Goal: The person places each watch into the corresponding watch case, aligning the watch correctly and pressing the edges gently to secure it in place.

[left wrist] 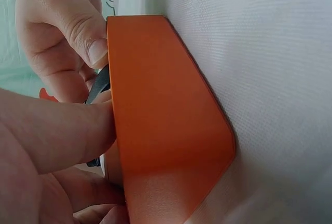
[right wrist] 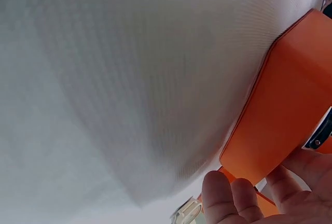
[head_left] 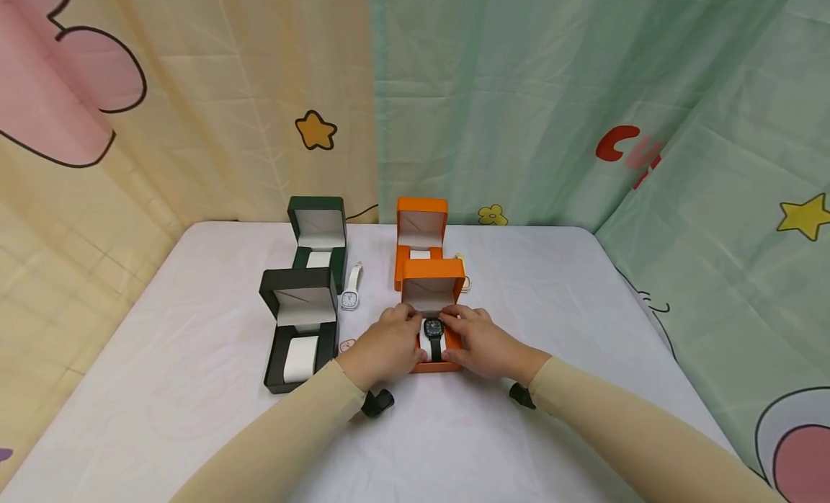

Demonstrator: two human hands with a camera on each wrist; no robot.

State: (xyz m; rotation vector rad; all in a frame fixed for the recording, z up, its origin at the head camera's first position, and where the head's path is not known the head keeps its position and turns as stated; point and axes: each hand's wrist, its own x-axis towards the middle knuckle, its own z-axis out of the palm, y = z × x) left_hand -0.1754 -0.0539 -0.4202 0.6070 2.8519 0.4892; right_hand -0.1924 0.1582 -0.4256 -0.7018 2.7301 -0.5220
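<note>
A black watch (head_left: 434, 328) is wrapped round a white cushion (head_left: 425, 349) in the front orange watch box (head_left: 431, 271), whose lid stands up. My left hand (head_left: 389, 342) holds the cushion from the left, its thumb low and its fingertips near the lid. From the right, my right hand (head_left: 486, 344) holds the cushion's other side with thumb and fingers. In the left wrist view, both thumbs are at the rim of the orange box (left wrist: 161, 94), and part of the black strap (left wrist: 101, 81) shows between the hands. The right wrist view shows fingers (right wrist: 217, 195) beside the box; the cushion is mostly hidden there.
Behind stands another open orange box (head_left: 421, 205), a gold watch (head_left: 466, 283) beside it. To the left are an open black box (head_left: 269, 359) and an open green box (head_left: 316, 202). A white watch (head_left: 350, 298) lies between the rows; a reddish item (head_left: 346, 344) is partly hidden.
</note>
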